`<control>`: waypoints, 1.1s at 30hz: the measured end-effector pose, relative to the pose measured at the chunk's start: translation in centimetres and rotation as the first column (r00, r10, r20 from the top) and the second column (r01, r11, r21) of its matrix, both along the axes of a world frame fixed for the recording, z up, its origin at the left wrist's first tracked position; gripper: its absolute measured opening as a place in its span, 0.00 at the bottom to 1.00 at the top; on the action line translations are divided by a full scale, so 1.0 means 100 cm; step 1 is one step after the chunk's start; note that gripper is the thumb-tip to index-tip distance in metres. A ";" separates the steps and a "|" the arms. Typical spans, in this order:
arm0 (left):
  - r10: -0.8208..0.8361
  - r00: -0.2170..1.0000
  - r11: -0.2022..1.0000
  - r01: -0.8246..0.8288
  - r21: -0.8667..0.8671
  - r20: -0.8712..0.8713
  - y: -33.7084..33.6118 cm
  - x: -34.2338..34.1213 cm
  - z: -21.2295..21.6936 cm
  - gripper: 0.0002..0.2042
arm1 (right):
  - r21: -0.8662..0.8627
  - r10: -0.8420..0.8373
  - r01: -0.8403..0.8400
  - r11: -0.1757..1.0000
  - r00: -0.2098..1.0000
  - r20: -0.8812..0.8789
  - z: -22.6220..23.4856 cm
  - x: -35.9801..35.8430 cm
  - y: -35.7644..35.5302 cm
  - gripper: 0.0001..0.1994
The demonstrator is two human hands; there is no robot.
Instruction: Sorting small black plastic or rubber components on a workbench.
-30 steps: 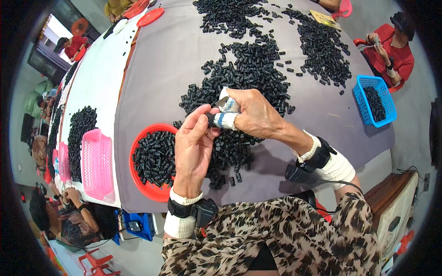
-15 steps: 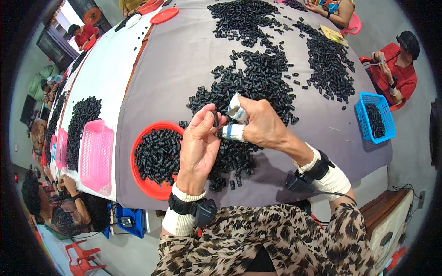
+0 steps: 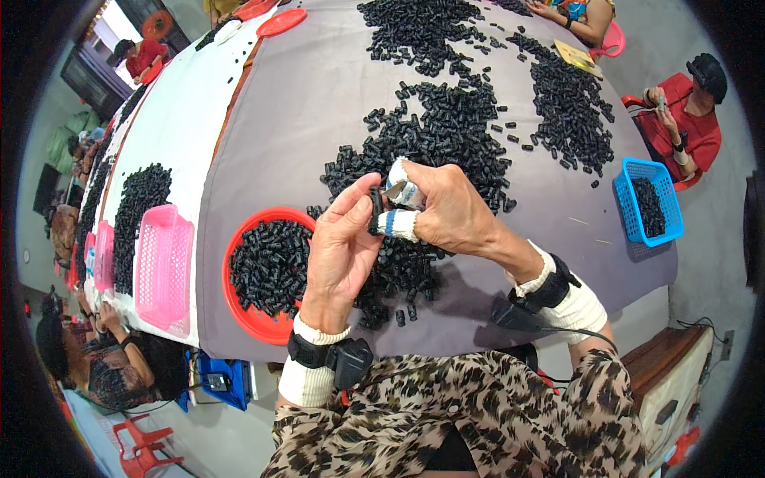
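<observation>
My left hand (image 3: 343,247) is closed, its thumb and fingers pinching a small black cylindrical piece (image 3: 376,209) upright. My right hand (image 3: 462,209) is bent in close beside it, with white, blue-striped wraps on its thumb and a finger. The wrapped fingertips meet the piece's right side. A small greyish thing shows between them, too unclear to name. Both hands are above a large heap of similar black pieces (image 3: 446,135). Left of my left hand, a round red basin (image 3: 231,287) is filled with more of them.
A grey cloth (image 3: 279,119) covers the table. Pink baskets (image 3: 165,271) stand at the left, a blue basket (image 3: 671,227) with black pieces at the right edge. More heaps (image 3: 570,115) lie farther off. Several people sit around, one in red (image 3: 685,119) at the right.
My right hand has shifted slightly left, and its wrapped fingers now press closer to the black piece. My left hand stays nearly in place, still pinching it.
</observation>
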State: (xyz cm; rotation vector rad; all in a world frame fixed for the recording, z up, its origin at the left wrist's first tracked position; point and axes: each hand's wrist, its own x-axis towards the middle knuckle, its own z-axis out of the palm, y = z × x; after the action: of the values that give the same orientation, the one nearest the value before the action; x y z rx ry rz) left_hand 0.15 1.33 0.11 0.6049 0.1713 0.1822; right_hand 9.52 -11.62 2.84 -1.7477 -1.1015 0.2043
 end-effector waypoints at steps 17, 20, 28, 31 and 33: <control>-0.075 0.977 0.993 0.091 -0.075 0.201 0.000 -0.006 -0.002 0.13 | -0.191 0.147 -0.141 0.972 0.989 0.021 0.018 0.008 0.002 0.18; -0.069 0.977 0.995 0.082 -0.056 0.203 0.000 -0.006 -0.003 0.13 | -0.245 0.168 -0.161 0.956 0.986 0.007 0.022 0.010 0.002 0.18; -0.039 0.988 0.999 0.040 -0.005 0.153 -0.004 -0.005 -0.001 0.14 | -0.235 0.190 -0.201 0.951 0.979 -0.070 0.026 0.009 -0.001 0.15; -0.025 0.991 1.000 0.024 0.010 0.132 -0.005 -0.005 -0.001 0.15 | -0.232 0.189 -0.200 0.952 0.980 -0.068 0.022 0.010 -0.001 0.15; -0.029 0.991 1.000 0.028 0.010 0.130 -0.006 -0.005 -0.001 0.14 | -0.239 0.204 -0.207 0.949 0.978 -0.034 0.018 0.012 -0.002 0.18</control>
State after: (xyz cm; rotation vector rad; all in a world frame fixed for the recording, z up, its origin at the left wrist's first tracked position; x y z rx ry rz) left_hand -0.32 0.75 -0.04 0.6014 0.0354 0.1944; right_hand 10.70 -11.83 4.64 -1.8401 -1.2963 0.4929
